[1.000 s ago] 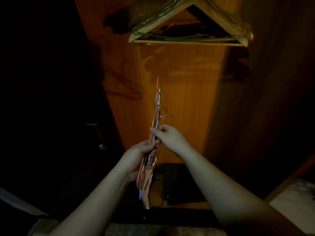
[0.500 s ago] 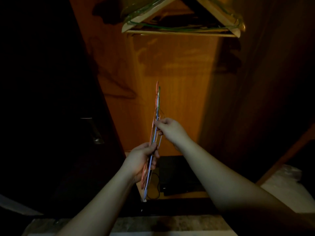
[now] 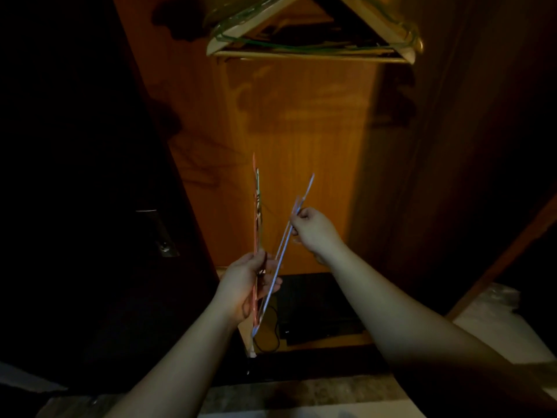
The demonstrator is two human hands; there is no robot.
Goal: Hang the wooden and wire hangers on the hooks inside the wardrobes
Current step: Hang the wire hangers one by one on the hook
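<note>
My left hand (image 3: 245, 285) grips a thin bundle of wire hangers (image 3: 256, 206), orange and green ones seen edge-on, standing nearly upright in front of the open wardrobe. My right hand (image 3: 313, 230) pinches a blue wire hanger (image 3: 283, 254) near its top and holds it tilted to the right, away from the bundle; its lower end still lies by my left hand. Above, a wooden hanger (image 3: 310, 40) with green wire hangers (image 3: 241, 40) on it hangs inside the wardrobe.
The wardrobe's orange back panel (image 3: 301, 161) is lit; its sides are dark. A black box (image 3: 316, 309) with a cable lies on the wardrobe floor. A door handle (image 3: 159, 233) shows at the left. A pale surface (image 3: 494, 321) lies at the lower right.
My right hand has pulled the blue hanger's top rightwards out of the bundle, which stays upright in my left hand. Both hands sit slightly higher in view.
</note>
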